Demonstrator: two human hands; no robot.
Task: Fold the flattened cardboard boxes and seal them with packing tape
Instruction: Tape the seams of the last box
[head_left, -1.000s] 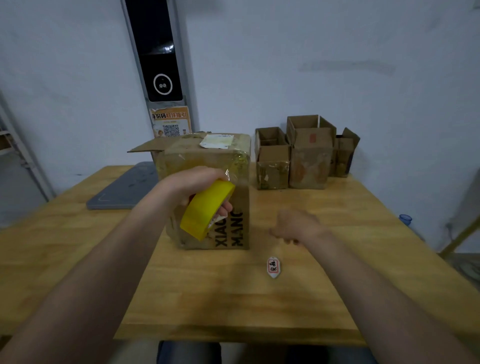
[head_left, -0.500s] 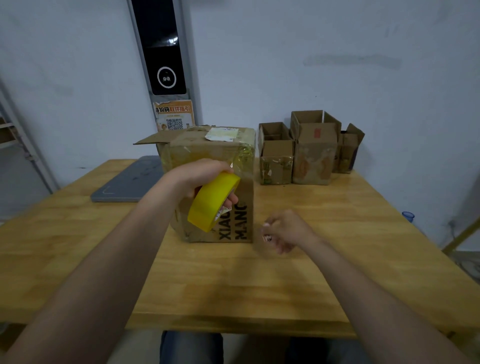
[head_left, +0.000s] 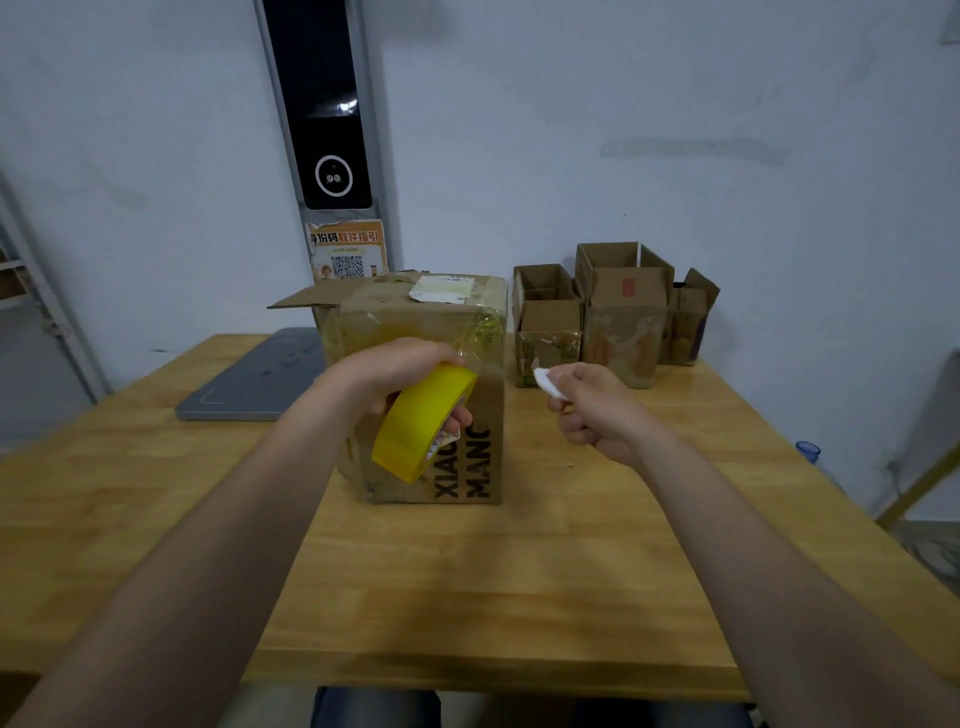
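Fingers (head_left: 458, 415) of the left hand (head_left: 400, 366) are curling through the yellow tape roll (head_left: 415, 431) before the big box (head_left: 441, 322) standing mid-bench (head_left: 467, 597), the right hand (head_left: 597, 415) is pinching a small white object (head_left: 548, 382), and I'm judging sealing underway, its rear flap (head_left: 306, 299) still open.

One wide-angle view, taken from the person's head, faces forward and down across the tabletop (head_left: 519, 597) toward the far wall (head_left: 675, 104). It sits close. Both forearms run in from the near corners, and the left hand (head_left: 400, 364) and right hand (head_left: 597, 410) are at mid-frame, in front of the box (head_left: 415, 312). The tabletop's near edge crosses low in the frame, with the person's lap (head_left: 374, 709) just below it. The wall fills the upper half, and upright lines lean toward the left side.
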